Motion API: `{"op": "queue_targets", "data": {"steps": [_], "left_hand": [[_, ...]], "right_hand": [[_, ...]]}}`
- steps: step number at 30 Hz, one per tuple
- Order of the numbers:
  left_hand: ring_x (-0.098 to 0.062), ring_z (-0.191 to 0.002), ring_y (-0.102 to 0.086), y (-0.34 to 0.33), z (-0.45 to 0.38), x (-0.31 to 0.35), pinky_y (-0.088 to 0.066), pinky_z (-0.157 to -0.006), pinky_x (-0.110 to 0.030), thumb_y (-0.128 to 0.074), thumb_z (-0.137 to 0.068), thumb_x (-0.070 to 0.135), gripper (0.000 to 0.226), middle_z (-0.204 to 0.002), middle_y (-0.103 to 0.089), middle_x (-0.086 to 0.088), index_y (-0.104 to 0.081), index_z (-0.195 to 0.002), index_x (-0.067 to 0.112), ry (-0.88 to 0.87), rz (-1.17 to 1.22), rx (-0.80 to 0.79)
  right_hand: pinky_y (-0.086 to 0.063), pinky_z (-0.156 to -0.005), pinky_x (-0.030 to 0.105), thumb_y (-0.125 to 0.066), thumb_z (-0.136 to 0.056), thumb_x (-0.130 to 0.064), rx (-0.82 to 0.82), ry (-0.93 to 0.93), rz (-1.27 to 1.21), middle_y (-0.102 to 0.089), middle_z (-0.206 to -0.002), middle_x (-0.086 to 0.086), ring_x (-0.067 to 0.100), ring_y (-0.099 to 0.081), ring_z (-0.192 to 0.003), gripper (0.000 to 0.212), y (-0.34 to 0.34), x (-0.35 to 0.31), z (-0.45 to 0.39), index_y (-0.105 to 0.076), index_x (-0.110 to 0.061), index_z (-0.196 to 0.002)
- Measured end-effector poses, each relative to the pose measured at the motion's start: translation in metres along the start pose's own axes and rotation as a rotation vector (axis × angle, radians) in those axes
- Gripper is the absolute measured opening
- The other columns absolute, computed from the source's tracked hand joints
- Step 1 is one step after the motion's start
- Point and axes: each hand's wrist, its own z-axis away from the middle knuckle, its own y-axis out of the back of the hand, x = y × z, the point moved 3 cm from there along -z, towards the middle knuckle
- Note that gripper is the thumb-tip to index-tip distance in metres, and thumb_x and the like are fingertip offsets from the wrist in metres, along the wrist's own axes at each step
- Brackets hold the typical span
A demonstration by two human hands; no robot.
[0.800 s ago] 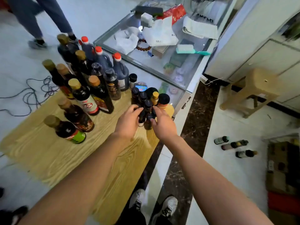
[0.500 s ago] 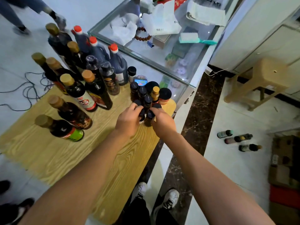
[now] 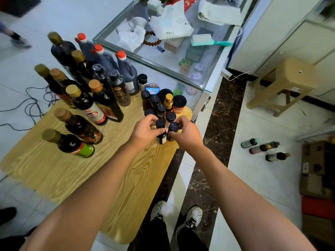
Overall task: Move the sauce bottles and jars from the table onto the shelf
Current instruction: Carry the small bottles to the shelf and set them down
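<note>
Many dark sauce bottles stand on the wooden table (image 3: 54,171). Tall ones with gold caps (image 3: 85,105) and red caps (image 3: 126,69) fill the left and back. A cluster of small black-capped bottles and jars (image 3: 157,104) stands at the table's right end. My left hand (image 3: 145,131) grips a small black-capped bottle with a white label (image 3: 161,132). Beside it, my right hand (image 3: 186,134) grips another small black-capped bottle (image 3: 173,129). The two bottles touch each other and look slightly raised. Three small bottles (image 3: 262,148) lie on the white surface at the right.
A glass counter (image 3: 159,66) with bags, a brush and boxes stands behind the table. A tan plastic stool (image 3: 288,78) is at the right. Cardboard boxes (image 3: 317,171) sit at the far right. Cables lie on the floor at the left. Another person's foot (image 3: 20,42) is at the upper left.
Both hands have closed round the two front small bottles and drawn them slightly towards me, away from the cluster. The person at the upper left has walked further off.
</note>
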Motion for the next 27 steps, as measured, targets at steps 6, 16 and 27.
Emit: {"op": "queue_targets", "data": {"steps": [6,16,27], "left_hand": [[-0.007,-0.079,-0.068,-0.013,0.009,0.052,-0.054,-0.072,-0.022,-0.085,-0.072,0.017,0.035,-0.086,-0.070,0.005,-0.058,-0.089,0.030,-0.070,0.117,-0.042],[-0.006,-0.079,-0.070,-0.073,0.049,0.188,-0.052,-0.067,-0.016,-0.081,-0.075,0.010,0.054,-0.091,-0.072,-0.002,-0.049,-0.117,0.023,-0.200,0.362,-0.103],[-0.007,-0.075,-0.060,-0.232,0.131,0.343,-0.048,-0.064,-0.023,-0.037,-0.097,0.017,0.024,-0.091,-0.066,0.001,-0.048,-0.105,0.037,-0.285,0.496,-0.294]], "right_hand": [[-0.047,-0.059,0.026,-0.079,-0.071,-0.031,0.197,0.015,-0.135,-0.061,-0.077,-0.014,0.005,-0.057,-0.067,0.032,0.055,0.002,0.020,-0.056,-0.023,-0.092],[-0.038,-0.055,0.018,-0.083,-0.069,-0.037,0.568,0.025,-0.228,-0.059,-0.071,-0.013,-0.001,-0.050,-0.057,0.033,0.195,0.022,0.099,-0.059,-0.026,-0.090],[-0.043,-0.054,0.012,-0.082,-0.072,-0.033,0.900,0.059,-0.246,-0.058,-0.068,-0.015,-0.004,-0.050,-0.057,0.028,0.367,0.079,0.240,-0.060,-0.028,-0.089]]}}
